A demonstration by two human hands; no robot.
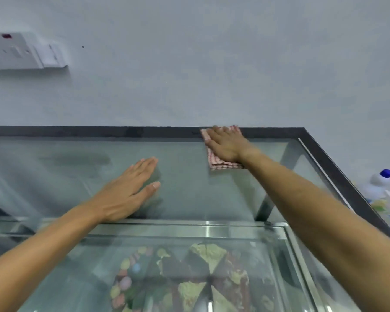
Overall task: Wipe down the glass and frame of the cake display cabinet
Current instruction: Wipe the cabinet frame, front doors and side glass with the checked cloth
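Note:
I look down on the glass top (189,190) of the cake display cabinet, bordered by a dark metal frame (122,131) along the far and right edges. My right hand (227,144) lies flat with straight fingers on a folded red-and-white checked cloth (221,165), pressing it where the glass meets the far frame. My left hand (131,190) rests flat, palm down, on the glass to the left of the cloth, fingers straight. Decorated cake slices (189,275) show through the glass below.
A grey wall rises right behind the cabinet, with a white socket box (16,51) at the upper left. A clear bottle with a blue cap (382,181) stands beyond the cabinet's right edge. A steel rail (189,230) runs under the glass.

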